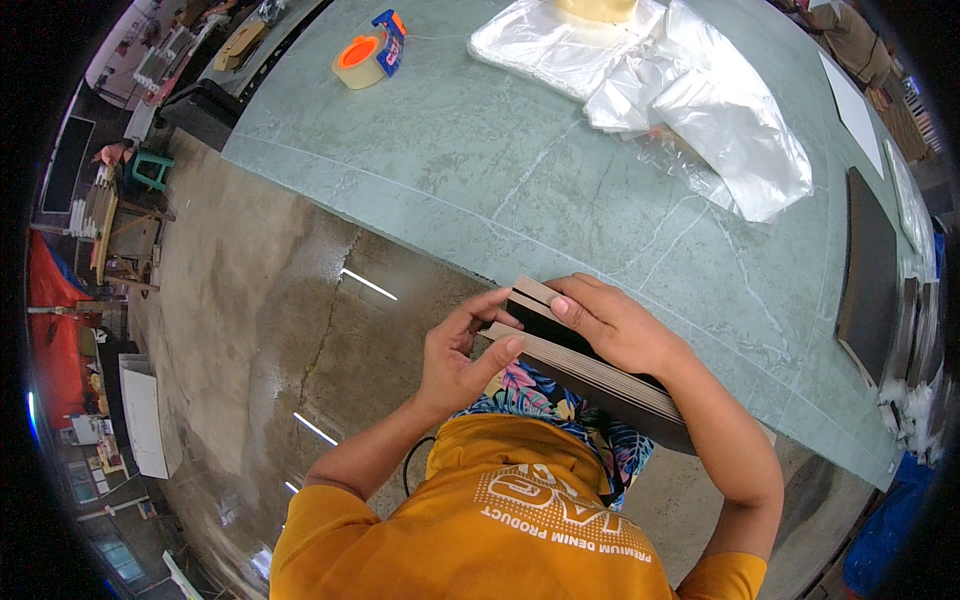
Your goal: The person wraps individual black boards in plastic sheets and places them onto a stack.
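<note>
A stack of flat black boards with light brown edges is tilted between my hands at the near edge of the table, in front of my body. My left hand is at its left end, thumb on the board edges and fingers curled behind the corner. Over the upper part lies my right hand, its thumb pressed on the top edges and its fingers wrapped over the far side. A dark gap splits the stack into a thinner far group and a thicker near group. The palms hide part of the boards.
On the green table lie a tape roll in a dispenser, clear plastic bags, a dark board and more plastic-wrapped stacks at the right. A teal stool stands on the concrete floor at the left.
</note>
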Motion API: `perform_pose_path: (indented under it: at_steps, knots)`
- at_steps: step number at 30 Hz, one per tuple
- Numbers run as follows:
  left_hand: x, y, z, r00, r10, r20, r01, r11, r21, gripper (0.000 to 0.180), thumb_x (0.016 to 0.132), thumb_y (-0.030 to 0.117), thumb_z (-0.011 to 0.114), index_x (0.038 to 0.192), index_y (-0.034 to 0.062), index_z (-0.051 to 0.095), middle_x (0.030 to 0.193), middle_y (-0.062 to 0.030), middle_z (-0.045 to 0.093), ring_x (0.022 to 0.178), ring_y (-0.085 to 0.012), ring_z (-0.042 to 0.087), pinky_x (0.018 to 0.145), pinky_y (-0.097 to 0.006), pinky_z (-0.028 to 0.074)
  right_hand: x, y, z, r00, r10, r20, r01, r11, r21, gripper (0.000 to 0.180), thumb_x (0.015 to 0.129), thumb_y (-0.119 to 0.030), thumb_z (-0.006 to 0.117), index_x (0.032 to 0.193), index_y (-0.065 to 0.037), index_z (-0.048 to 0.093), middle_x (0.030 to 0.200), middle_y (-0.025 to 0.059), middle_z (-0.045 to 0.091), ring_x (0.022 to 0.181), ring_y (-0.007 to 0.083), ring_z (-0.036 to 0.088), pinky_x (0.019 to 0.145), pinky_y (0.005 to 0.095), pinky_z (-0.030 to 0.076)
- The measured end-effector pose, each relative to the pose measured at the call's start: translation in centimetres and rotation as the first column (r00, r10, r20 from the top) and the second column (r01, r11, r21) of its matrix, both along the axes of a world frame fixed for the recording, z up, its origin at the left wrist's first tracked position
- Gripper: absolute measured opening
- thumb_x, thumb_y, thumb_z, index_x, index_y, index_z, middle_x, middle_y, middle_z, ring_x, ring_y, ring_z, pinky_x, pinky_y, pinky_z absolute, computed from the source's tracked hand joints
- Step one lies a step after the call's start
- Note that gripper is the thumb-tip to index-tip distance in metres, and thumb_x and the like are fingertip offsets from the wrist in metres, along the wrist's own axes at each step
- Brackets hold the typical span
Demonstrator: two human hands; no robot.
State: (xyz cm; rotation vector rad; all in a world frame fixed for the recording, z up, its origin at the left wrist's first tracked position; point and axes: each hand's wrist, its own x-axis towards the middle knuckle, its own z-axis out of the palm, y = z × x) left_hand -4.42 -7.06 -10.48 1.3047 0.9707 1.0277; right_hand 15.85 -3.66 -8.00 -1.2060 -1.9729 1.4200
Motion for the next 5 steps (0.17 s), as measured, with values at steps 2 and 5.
perform_pose_path:
  at_steps: [2,5]
  knots:
    - [-0.15,0.01,-0.52,1.0,-0.003,0.002,0.003,1.0,0.023,0.045,0.078,0.009,0.059,0.118,0.0003,0.041,0.093,-0.0097,0.054,0.084,-0.0136,0.055,0.069,-0.023,0.048,0.11,0.09,-0.23,1.0,0.01,-0.008,-0.01,1.0,-0.006,0.042,0.09,-0.034,0.033,0.108,0.001,0.047,0.101,0.0206,0.049,0.096,0.0346,0.048,0.084,0.0364,0.038]
    - [-0.43,-0.08,-0.47,1.0,-0.011,0.016,0.011,1.0,-0.028,0.049,0.077,0.011,0.061,0.12,0.0015,0.038,0.094,-0.01,0.054,0.087,-0.0156,0.055,0.071,-0.025,0.048,0.12,0.22,0.23,1.0,0.026,0.015,-0.025,0.998,-0.062,0.043,0.09,-0.034,0.037,0.11,0.002,0.047,0.106,0.0198,0.049,0.101,0.0306,0.047,0.088,0.0342,0.035]
